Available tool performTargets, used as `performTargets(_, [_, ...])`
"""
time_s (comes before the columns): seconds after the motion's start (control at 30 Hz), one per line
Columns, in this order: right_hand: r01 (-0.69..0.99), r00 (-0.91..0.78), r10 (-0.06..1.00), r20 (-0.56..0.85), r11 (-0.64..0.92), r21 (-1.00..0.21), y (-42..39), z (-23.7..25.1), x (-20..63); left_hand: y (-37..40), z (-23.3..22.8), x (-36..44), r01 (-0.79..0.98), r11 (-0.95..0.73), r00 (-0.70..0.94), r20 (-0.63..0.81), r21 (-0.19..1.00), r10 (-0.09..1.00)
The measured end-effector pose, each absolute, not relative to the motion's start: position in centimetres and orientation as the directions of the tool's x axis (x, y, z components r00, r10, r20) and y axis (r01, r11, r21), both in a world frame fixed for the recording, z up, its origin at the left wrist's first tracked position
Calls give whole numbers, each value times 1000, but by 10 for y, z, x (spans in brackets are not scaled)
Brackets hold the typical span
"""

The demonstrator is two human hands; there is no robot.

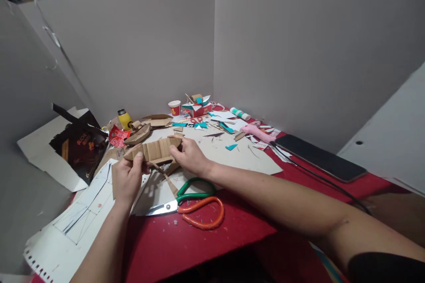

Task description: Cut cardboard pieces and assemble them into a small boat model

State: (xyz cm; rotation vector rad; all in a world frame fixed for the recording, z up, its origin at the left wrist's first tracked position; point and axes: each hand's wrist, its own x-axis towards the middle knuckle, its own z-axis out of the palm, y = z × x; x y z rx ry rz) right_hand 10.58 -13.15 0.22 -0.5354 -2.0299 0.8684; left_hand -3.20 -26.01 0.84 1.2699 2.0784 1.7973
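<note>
A creased strip of brown cardboard (157, 149) with pointed ends is stretched between my two hands above the table. My left hand (129, 177) pinches its left end, thumb on top. At the other end, my right hand (190, 157) grips it with the thumb pressed on its face. Below lie scissors (171, 206) with one green and one orange handle, resting on the red tabletop and white paper. A narrow cardboard strip (168, 181) reaches from under the held piece to the scissors. The fingers behind the cardboard are mostly hidden.
On the left lies a drawing sheet (83, 221), with a black box (79, 146) behind it. Farther back are a yellow bottle (124, 119), a paper cup (174, 107) and paper scraps (229, 126). A pink glue gun (259, 132) and dark slab (320, 158) lie right.
</note>
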Motion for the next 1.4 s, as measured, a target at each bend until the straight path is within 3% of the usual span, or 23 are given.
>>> performTargets(0.2, [44,-546,627,556,684,-729,-135,4,109,-260,10,-30,675,20,-580,514,737,632])
performTargets(0.4, [100,-575,606,550,719,-688,-142,6,112,-257,2,-33,866,155,-459,632,476,624])
performTargets(0.57, [154,-596,566,570,777,-611,-149,7,113,-258,6,-29,919,265,-394,639,293,661])
performTargets(0.7, [148,-633,515,577,813,-563,-153,5,113,-256,3,-26,913,335,-403,633,232,661])
performTargets(0.9, [110,-657,489,574,815,-569,-156,0,108,-252,-6,-30,895,328,-445,654,302,611])
performTargets(1.03, [120,-615,558,557,765,-633,-147,1,102,-259,-1,-36,880,213,-462,664,425,587])
performTargets(1.2, [191,-604,645,469,688,-700,-133,-1,95,-259,1,-42,811,68,-492,614,581,617])
performTargets(1.4, [243,-680,631,374,675,-696,-124,-18,87,-253,-13,-43,754,12,-500,562,657,660])
